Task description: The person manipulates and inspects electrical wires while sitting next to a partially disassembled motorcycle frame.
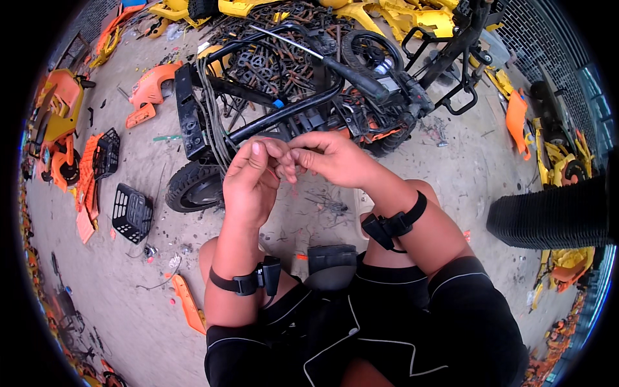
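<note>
My left hand (253,177) and my right hand (324,157) meet at the front of a black scooter frame (263,121), their fingers bent and pressed together. What they pinch, if anything, is hidden among the fingers. Grey cables (217,119) run down the frame just behind my left fingers. A black tyre (184,193) shows below and left of my hands. A silver rod with a thick black cylinder (354,79) lies slanted across the top of the frame. The scooter's exposed mechanism with wiring (374,116) is beyond my right hand.
A dark heap of metal parts (261,61) lies behind the frame. Black baskets (132,213), orange panels (155,88) and yellow body panels (435,20) are scattered around on the concrete floor (161,309). At the right stands a ribbed black stack (548,209).
</note>
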`<state>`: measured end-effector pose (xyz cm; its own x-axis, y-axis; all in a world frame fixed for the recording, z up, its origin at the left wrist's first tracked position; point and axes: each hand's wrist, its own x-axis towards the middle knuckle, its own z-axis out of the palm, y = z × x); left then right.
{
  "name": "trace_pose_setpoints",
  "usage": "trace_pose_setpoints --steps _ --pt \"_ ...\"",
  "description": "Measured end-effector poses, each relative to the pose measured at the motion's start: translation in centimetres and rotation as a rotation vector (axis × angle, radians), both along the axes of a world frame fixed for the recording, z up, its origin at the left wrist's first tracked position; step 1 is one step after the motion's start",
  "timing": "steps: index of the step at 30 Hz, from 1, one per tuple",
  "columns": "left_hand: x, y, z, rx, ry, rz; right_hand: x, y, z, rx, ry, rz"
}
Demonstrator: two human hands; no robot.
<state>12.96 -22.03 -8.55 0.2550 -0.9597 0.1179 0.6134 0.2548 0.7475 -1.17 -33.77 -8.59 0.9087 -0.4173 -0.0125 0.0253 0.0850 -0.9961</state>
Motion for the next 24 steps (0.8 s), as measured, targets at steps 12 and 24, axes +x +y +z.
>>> trace_pose_setpoints --steps 12,24 --pt "0.5 0.0 -0.2 0.011 0.18 0.028 -0.3 -0.4 -0.4 0.028 -0.007 -0.031" --pt "0.0 0.0 0.2 0.074 0.103 0.03 -0.8 0.4 0.4 -0.083 -0.075 -0.075"
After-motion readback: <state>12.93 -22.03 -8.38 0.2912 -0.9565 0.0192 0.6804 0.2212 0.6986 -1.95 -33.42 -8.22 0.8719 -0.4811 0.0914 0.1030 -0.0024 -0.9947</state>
